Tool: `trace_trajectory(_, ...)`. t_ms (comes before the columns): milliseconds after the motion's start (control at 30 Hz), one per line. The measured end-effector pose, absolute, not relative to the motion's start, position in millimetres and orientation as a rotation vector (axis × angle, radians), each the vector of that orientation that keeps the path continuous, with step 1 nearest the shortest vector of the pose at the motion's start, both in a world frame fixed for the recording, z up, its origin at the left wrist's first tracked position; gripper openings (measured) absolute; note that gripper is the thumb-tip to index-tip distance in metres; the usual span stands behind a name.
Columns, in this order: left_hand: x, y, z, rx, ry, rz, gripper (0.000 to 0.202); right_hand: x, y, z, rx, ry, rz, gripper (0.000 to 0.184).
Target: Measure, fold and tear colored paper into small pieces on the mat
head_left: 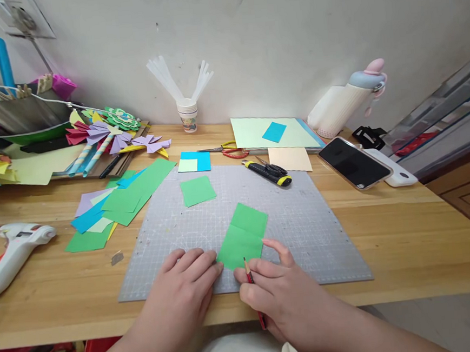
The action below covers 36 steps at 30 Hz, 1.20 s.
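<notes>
A creased green paper (pixel 243 232) lies tilted on the grey cutting mat (pixel 305 235). At its lower left corner, my left hand (pixel 187 288) is closed, thumb and fingertips together on the paper's edge. My right hand (pixel 280 289) is closed around a red-and-black pencil (pixel 249 272), its sharpened tip pointing up and away from me. The right index finger stretches out to touch the paper's right edge. A separate green square (pixel 198 191) rests farther up the mat, and beyond it is a blue piece (pixel 204 160) with a pale green square on it.
Loose paper pieces (pixel 139 197) overlap left of the mat, near a white glue gun (pixel 19 247). A black-and-yellow cutter (pixel 267 173) and scissors (pixel 275 169) lie at the mat's far right. Behind are a paper cup (pixel 188 114), paper flowers (pixel 109 134), a phone (pixel 355 163) and a bottle (pixel 346 99).
</notes>
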<state>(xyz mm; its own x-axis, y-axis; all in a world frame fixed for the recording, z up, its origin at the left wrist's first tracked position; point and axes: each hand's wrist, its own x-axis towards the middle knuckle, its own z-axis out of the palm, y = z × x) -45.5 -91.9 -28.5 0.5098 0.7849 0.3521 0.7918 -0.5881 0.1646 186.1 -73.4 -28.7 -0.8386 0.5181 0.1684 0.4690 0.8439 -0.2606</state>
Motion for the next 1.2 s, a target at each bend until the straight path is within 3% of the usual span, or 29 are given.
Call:
trace_trajectory(333, -45, -92, -29, -2.735, -1.417, -0.599, 0.028, 210, -92, -29, -0.819, -2.705, 0.310, 0.038)
trace_trajectory(633, -41, -91, -14, -2.839, -1.333, -0.543, 0.029, 212, -101, -32, -0.943, -2.432, 0.411, 0.019)
trace_trajectory(1200, -60, -58, -2, -3.038, -0.907, 0.036, 0.034, 206, -99, -47, -0.867, -2.564, 0.331, 0.020)
